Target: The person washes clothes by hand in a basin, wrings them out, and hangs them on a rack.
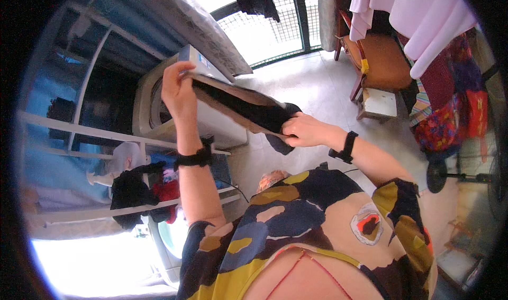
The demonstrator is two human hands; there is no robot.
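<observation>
A dark cloth garment with a lighter tan-grey edge point(242, 105) is stretched between my two hands at chest height. My left hand point(179, 86) pinches its upper left end, fingers bent over the edge. At the other end my right hand point(298, 130) grips the bunched cloth, and a dark part of it hangs below the fingers. What kind of garment it is, I cannot tell. Beneath and behind the cloth stands a white top-loading washing machine point(222, 129), its round opening partly visible beside my left wrist.
A white metal rack point(95, 135) at the left holds dark and red clothes point(135, 193). At the upper right are a wooden armchair point(381, 62), a small stool point(379, 102), hanging pink cloth point(420, 18) and colourful fabrics point(440, 121). A fan point(436, 175) stands at the right.
</observation>
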